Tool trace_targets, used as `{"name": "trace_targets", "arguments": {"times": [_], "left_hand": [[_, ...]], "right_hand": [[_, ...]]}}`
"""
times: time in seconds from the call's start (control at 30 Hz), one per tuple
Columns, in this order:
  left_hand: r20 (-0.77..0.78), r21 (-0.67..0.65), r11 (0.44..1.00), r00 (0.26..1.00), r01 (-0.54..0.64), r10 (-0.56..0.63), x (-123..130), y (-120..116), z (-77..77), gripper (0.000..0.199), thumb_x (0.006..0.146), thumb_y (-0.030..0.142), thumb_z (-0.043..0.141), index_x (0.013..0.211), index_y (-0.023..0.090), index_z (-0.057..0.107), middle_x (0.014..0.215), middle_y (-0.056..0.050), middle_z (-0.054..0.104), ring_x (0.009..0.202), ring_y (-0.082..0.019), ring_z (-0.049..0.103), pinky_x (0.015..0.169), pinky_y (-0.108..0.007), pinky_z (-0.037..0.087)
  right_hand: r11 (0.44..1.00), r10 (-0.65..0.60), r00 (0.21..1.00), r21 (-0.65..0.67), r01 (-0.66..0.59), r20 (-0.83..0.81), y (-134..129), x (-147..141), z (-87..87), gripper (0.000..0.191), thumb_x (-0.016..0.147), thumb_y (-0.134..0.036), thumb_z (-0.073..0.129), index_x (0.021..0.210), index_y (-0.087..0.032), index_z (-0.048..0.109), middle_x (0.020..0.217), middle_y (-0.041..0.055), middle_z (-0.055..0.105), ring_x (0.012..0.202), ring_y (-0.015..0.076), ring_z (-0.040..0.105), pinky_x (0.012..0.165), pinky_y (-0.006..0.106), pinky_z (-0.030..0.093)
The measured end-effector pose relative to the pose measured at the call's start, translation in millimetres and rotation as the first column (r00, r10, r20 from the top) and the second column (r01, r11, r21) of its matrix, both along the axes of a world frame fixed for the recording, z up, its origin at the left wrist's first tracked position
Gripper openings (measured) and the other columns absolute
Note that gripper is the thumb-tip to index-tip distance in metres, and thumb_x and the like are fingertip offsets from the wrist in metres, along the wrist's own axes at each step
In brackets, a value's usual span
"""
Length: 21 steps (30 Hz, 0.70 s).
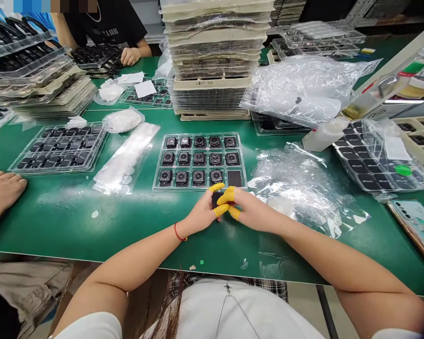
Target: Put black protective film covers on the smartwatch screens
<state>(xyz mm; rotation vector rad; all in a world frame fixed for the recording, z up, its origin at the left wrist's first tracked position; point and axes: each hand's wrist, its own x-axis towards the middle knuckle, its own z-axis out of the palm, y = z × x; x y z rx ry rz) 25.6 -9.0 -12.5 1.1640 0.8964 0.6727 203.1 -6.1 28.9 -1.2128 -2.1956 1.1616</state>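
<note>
In front of me, my left hand [202, 211] and my right hand [251, 208] meet over a small black square smartwatch body [216, 199]. Yellow finger cots cover several fingertips on both hands. Both hands are closed on the watch, and the fingers hide most of it. Just beyond them lies a clear plastic tray [155, 184], filled with rows of black watch bodies [199, 158] showing round backs. Its near right compartment [234, 179] contains no watch body, only a flat dark surface.
Crumpled clear film [297, 183] lies right of the tray, with a white bottle [325, 134] behind it. Left are a strip of clear film [125, 157] and another watch tray [60, 148]. Stacked trays [215, 61] tower behind. A phone [415, 221] and co-workers' hands [3, 190] flank the table.
</note>
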Motion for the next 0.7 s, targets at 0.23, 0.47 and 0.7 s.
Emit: {"name": "trace_targets", "arguments": {"times": [0.23,0.47,0.7], "left_hand": [[-0.051,0.143,0.989,0.998,0.036,-0.029,-5,-5,6.4,0.096,0.079,0.044,0.072,0.153,0.023,0.015,0.130,-0.013,0.056,0.111,-0.024,0.061,0.096,-0.042,0.054],[-0.051,0.154,0.988,0.998,0.034,-0.027,-5,-4,6.5,0.086,0.078,0.035,0.074,0.148,0.022,0.025,0.141,-0.013,0.050,0.119,-0.023,0.058,0.099,-0.039,0.053],[-0.045,0.122,0.992,0.999,0.002,0.004,-2,-6,-0.3,0.059,0.075,0.032,0.076,0.125,0.020,0.047,0.115,-0.007,0.059,0.094,-0.016,0.062,0.084,-0.030,0.055]], "right_hand": [[0.983,-0.181,0.978,0.007,0.183,-0.102,13,3,-17.3,0.026,0.085,-0.014,0.048,0.102,-0.021,0.067,0.104,0.0089,0.063,0.092,0.0222,0.062,0.083,0.042,0.054],[0.975,-0.205,0.964,0.053,0.217,-0.169,7,-3,-12.5,0.019,0.089,-0.020,0.052,0.102,-0.021,0.067,0.099,0.0064,0.066,0.086,0.0192,0.063,0.077,0.036,0.054],[0.914,-0.079,0.996,0.402,0.053,0.048,-3,14,4.9,0.015,0.091,-0.018,0.053,0.082,-0.022,0.065,0.084,0.0056,0.067,0.080,0.0220,0.059,0.075,0.039,0.048]]}}
